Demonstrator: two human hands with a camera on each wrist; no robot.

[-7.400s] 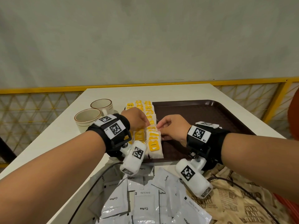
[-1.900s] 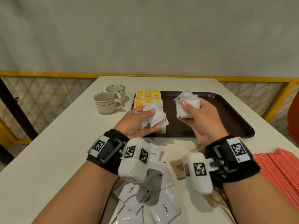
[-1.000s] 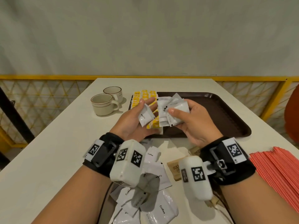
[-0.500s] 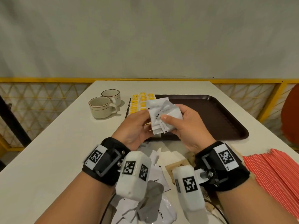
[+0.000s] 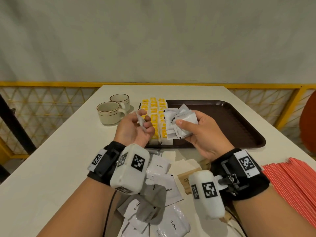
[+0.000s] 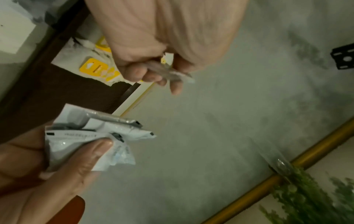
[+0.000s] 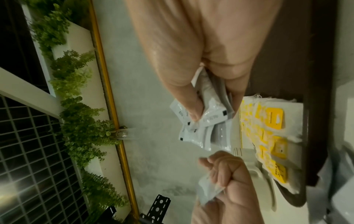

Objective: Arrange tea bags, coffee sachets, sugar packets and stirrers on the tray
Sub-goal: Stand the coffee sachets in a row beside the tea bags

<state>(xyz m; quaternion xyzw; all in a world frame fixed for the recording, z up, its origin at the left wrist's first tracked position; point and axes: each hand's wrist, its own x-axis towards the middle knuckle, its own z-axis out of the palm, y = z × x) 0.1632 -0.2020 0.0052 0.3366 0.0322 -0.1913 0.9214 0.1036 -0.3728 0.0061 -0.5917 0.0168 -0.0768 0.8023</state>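
Observation:
My right hand (image 5: 193,132) grips a fanned stack of white coffee sachets (image 5: 179,124) above the near left part of the brown tray (image 5: 230,124). My left hand (image 5: 136,129) pinches a single white sachet (image 5: 141,119) just left of the stack. In the left wrist view the single sachet (image 6: 172,74) sits between curled fingers, with the stack (image 6: 91,136) below it. The right wrist view shows the stack (image 7: 206,121) under my thumb. Rows of yellow-tagged tea bags (image 5: 154,117) lie along the tray's left side.
Two cream cups (image 5: 111,112) stand left of the tray. More coffee sachets (image 5: 160,185) and brown sugar packets (image 5: 186,180) lie on the table (image 5: 51,168) near me. A pile of red stirrers (image 5: 294,183) lies at the right. A yellow railing (image 5: 42,84) borders the table.
My left hand has drawn one sachet away from the stack and moved left; half a second ago both hands met at the stack. The right hand still holds the rest.

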